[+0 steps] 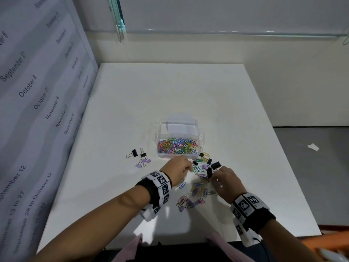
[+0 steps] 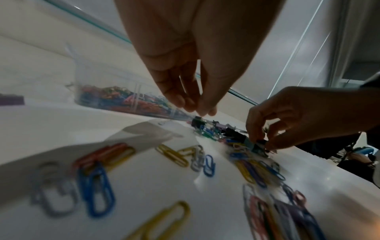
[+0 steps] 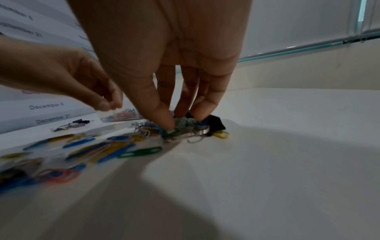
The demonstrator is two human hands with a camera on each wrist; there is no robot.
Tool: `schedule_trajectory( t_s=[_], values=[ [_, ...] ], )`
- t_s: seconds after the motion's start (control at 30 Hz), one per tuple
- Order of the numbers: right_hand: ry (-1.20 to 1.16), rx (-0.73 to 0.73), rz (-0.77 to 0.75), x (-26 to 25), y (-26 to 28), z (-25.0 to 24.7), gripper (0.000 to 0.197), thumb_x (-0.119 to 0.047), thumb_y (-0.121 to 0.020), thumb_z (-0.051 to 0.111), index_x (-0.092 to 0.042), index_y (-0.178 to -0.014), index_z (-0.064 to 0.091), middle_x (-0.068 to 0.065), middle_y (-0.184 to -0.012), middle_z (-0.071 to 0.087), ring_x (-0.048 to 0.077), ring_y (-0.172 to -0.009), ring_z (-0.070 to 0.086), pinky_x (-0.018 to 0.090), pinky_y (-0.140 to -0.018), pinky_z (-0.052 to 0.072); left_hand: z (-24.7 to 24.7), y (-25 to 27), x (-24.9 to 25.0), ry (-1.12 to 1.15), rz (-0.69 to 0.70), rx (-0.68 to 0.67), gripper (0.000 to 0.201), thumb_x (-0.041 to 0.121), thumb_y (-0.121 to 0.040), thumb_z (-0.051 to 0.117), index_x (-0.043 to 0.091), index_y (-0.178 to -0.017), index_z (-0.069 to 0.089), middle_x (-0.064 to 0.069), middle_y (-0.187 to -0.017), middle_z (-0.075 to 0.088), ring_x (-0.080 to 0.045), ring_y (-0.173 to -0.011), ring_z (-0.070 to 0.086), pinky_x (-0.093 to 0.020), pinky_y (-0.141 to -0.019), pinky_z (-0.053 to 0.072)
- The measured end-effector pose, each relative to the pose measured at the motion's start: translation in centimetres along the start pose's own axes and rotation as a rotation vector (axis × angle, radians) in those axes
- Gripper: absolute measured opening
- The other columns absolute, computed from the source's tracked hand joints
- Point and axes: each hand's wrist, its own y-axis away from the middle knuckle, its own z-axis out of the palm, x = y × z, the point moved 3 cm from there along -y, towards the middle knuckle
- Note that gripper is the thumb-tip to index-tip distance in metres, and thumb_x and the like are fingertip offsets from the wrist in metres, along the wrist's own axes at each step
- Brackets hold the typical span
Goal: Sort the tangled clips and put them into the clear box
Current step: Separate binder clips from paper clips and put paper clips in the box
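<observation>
The clear box [image 1: 200, 136] stands open mid-table, its floor covered with coloured paper clips [image 1: 177, 146]. In front of it lies a tangle of paper clips and black binder clips [image 1: 201, 183]. My right hand [image 1: 214, 178] reaches down into the tangle's right side. In the right wrist view its thumb and fingers [image 3: 183, 123] pinch a black binder clip [image 3: 216, 124] with silver wire handles. My left hand [image 1: 188, 167] hovers just in front of the box, and its fingertips [image 2: 197, 108] are pressed together with nothing visible between them.
Two black binder clips [image 1: 134, 153] and some purple ones [image 1: 144, 162] lie apart, left of the box. A printed date panel [image 1: 37, 91] walls the table's left side. The table's right edge [image 1: 294, 176] drops to grey floor, where a paper scrap [image 1: 313, 147] lies.
</observation>
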Motion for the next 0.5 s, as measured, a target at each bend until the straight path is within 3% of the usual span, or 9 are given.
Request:
schedule_trajectory(
  t_s=[0.1,0.2,0.27,0.33,0.5],
  values=[
    [0.027,-0.036,-0.027,-1.2,0.2,0.1,0.015,-0.004,-0.074,0.062,-0.009,-0.087,0.069,0.014,-0.094,0.061,0.03,-0.091,0.052,0.029,-0.072,0.038,1.2,0.5,0.4,-0.039,-0.028,-0.116,0.022,0.017,-0.087,0.056,0.012,-0.107,0.064,-0.01,-0.11,0.056,-0.025,-0.101,0.055,-0.033,-0.087,0.043],
    [0.021,-0.063,-0.038,-2.2,0.5,0.6,0.021,-0.012,-0.071,0.064,-0.007,-0.092,0.067,0.016,-0.092,0.062,0.034,-0.09,0.054,0.03,-0.073,0.036,2.8,1.3,0.7,-0.121,-0.012,-0.229,0.042,0.029,-0.078,0.066,0.014,-0.116,0.055,-0.011,-0.115,0.051,-0.027,-0.102,0.053,-0.035,-0.085,0.044],
    [0.028,-0.098,-0.033,-2.5,0.6,1.3,0.034,-0.023,-0.068,0.061,-0.008,-0.099,0.064,0.016,-0.095,0.061,0.034,-0.093,0.055,0.034,-0.079,0.042,3.6,1.7,0.6,-0.107,-0.005,-0.194,0.053,0.035,-0.073,0.069,0.01,-0.117,0.051,-0.013,-0.116,0.049,-0.029,-0.103,0.051,-0.036,-0.087,0.044],
    [0.035,-0.123,-0.034,-2.7,0.5,1.9,0.039,-0.023,-0.07,0.062,-0.008,-0.106,0.061,0.016,-0.101,0.059,0.033,-0.098,0.054,0.035,-0.084,0.043,4.3,2.1,0.7,-0.097,0.014,-0.123,0.056,0.039,-0.07,0.067,0.006,-0.111,0.05,-0.014,-0.112,0.05,-0.031,-0.101,0.05,-0.039,-0.085,0.045],
    [-0.024,-0.148,-0.009,-3.9,0.4,2.0,0.027,-0.014,-0.08,0.06,-0.008,-0.106,0.061,0.013,-0.108,0.055,0.032,-0.1,0.056,0.034,-0.083,0.045,4.8,3.0,0.5,-0.13,-0.063,-0.164,0.038,0.017,-0.075,0.063,0.003,-0.107,0.047,-0.017,-0.113,0.048,-0.035,-0.1,0.05,-0.043,-0.082,0.043]
  ],
)
